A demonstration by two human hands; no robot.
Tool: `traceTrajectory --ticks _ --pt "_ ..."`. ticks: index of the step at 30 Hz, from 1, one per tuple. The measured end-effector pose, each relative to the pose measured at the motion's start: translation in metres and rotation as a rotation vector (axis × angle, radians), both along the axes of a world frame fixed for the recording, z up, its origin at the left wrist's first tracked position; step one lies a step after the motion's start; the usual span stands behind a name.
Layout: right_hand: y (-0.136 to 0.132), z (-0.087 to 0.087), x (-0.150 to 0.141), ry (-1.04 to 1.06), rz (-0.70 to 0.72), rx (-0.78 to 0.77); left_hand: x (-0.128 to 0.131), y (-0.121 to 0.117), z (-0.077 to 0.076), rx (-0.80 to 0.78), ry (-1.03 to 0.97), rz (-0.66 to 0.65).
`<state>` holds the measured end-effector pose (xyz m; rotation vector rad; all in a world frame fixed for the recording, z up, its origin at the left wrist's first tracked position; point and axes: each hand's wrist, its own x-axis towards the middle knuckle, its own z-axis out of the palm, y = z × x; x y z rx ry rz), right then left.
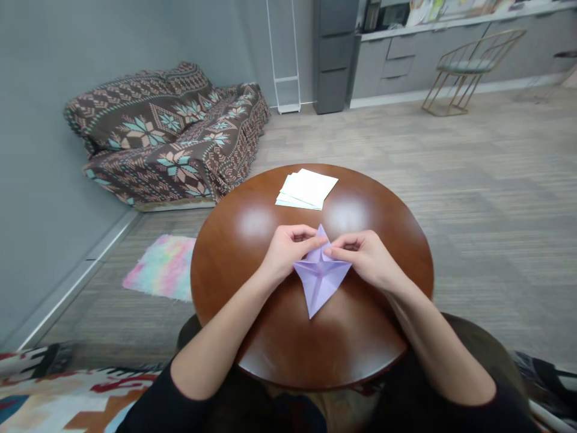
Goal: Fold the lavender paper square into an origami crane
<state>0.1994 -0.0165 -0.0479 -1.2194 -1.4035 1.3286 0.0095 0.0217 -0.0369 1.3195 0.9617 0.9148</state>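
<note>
A partly folded sheet of lilac origami paper (321, 279) is over the middle of the round table, with one point toward me, one away, and a corner out to each side. My left hand (295, 243) pinches its upper left part between thumb and fingers. On the upper right side, my right hand (358, 252) grips the paper in the same way. Both sets of fingertips are close together near the far point and cover part of the folds there.
The brown round table (225, 252) has a glossy top. A loose stack of white paper squares (309, 187) lies near its far edge. Beyond stand a covered sofa (180, 132), a grey fridge (336, 60) and a wire-backed chair (469, 66). A fluffy pastel rug (162, 267) lies left.
</note>
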Motion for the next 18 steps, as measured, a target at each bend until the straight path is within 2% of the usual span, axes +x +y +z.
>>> traceTrajectory --ticks 7,13,18 --pt "0.0018 -0.006 0.0002 0.003 -0.014 -0.065 0.0007 -0.0016 -0.0013 -0.036 0.083 0.017" --pt "0.0 -0.005 -0.0011 0.042 -0.016 -0.11 0.0001 -0.001 -0.004 -0.053 0.052 -0.002" --pt "-0.0004 -0.0019 -0.0008 0.077 0.074 -0.139 0.0001 -0.0012 -0.0045 -0.061 0.017 -0.008"
